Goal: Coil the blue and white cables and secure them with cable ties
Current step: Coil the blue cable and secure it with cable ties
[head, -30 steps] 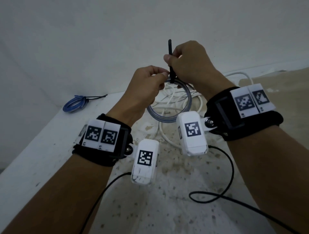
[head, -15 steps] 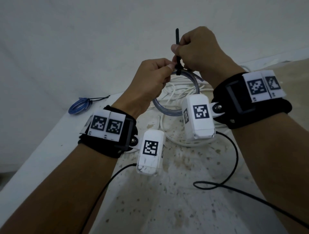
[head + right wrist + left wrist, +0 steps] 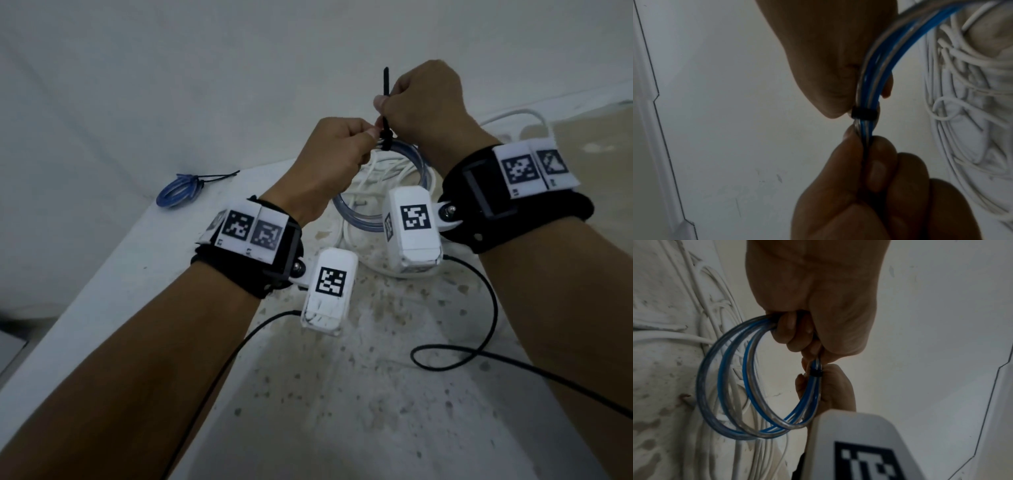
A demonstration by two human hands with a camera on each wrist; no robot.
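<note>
I hold a coil of blue and clear cable (image 3: 356,219) up over the table. My left hand (image 3: 368,135) grips the bundle (image 3: 756,386) right beside a black cable tie (image 3: 386,85). The tie's band (image 3: 816,374) sits snug around the strands (image 3: 869,73). Above it, my right hand (image 3: 382,106) pinches the tie's tail, whose end sticks up past the fingers. In the right wrist view my left fingers (image 3: 879,162) clamp the strands just below the band (image 3: 864,113). Loose white cable (image 3: 376,168) lies in a pile on the table under the coil.
A second blue coil (image 3: 176,195), tied with a black tie, lies at the table's far left corner. A white wall stands close behind. The speckled table (image 3: 342,394) has its left edge near my left forearm. Black camera leads (image 3: 462,356) trail over it.
Both hands and the coil have shifted up and to the right. The right hand still pinches the tie's tail above the left hand's grip.
</note>
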